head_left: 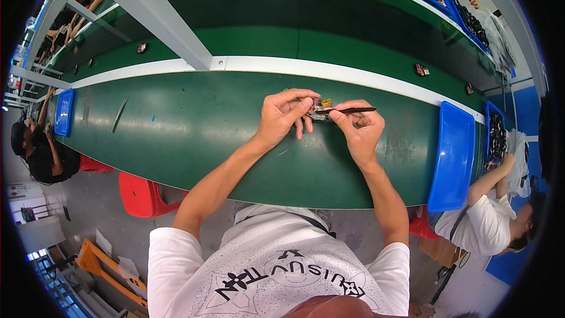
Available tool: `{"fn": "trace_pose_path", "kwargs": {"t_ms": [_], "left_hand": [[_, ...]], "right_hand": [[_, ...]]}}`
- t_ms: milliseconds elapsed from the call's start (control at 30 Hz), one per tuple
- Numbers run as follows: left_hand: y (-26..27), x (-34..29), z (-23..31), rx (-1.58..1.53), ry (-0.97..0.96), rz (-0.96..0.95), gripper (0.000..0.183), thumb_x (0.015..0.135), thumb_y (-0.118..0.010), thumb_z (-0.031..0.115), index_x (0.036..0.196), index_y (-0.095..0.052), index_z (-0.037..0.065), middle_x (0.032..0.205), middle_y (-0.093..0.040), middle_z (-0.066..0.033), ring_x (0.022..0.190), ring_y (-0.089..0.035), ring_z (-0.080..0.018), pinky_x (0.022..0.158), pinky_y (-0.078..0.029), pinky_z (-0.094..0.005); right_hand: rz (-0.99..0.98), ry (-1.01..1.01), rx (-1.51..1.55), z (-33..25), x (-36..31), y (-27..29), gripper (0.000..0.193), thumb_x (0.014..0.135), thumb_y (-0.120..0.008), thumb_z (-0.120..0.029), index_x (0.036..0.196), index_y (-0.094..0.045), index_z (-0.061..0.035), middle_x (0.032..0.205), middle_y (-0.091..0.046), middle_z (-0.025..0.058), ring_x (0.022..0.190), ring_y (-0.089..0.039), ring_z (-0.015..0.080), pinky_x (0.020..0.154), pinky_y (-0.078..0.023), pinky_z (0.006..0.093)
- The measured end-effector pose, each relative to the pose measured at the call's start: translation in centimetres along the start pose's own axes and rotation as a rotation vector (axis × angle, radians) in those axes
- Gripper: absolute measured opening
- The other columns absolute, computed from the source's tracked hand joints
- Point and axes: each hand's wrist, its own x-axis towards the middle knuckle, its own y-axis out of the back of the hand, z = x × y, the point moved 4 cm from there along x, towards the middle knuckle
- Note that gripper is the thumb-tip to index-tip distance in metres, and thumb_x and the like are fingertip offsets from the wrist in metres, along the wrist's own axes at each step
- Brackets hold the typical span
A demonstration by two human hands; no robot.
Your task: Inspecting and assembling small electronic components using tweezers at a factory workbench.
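Note:
Above the green bench my left hand [281,119] is closed on a small electronic assembly [322,104], with red, yellow and silvery parts showing. Its fingers cover part of the piece, so its full shape is hidden. In a pinch grip, my right hand [360,131] holds slim black tweezers [360,109]. They lie nearly level, their tips pointing left against the assembly. Whether the tips clasp any part is too small to tell.
A thin silvery tool [120,115] lies on the bench's left. Blue trays stand at the right [453,156] and left [63,112] ends. Beyond the white rail, the green belt [329,53] carries several small assemblies. A metal post [153,17] rises ahead. Co-workers sit either side.

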Motion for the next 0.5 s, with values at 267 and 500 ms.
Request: {"fn": "trace_pose_path", "kwargs": {"t_ms": [267,500], "left_hand": [[0.03,-0.05,0.36,0.002,0.017,-0.015,0.031,0.104,-0.062,0.016,0.119,-0.065,-0.01,0.093,-0.071,-0.0182,0.059,-0.069,-0.0199,0.041,-0.052,-0.0248],[-0.18,-0.07,0.52,0.016,-0.01,0.009,0.029,0.102,-0.062,0.012,0.119,-0.064,-0.011,0.093,-0.07,-0.0186,0.063,-0.072,-0.0223,0.044,-0.054,-0.0251]], "right_hand": [[-0.018,0.049,-0.031,-0.29,-0.15,0.03,0.012,0.085,-0.08,0.003,0.094,-0.072,0.003,0.081,-0.07,0.0028,0.053,-0.044,-0.0012,0.048,-0.03,0.0174],[-0.013,0.05,-0.041,-0.38,-0.11,-0.18,0.011,0.085,-0.08,0.003,0.093,-0.072,0.0034,0.08,-0.07,0.0029,0.052,-0.044,-0.0012,0.047,-0.029,0.0177]]}}
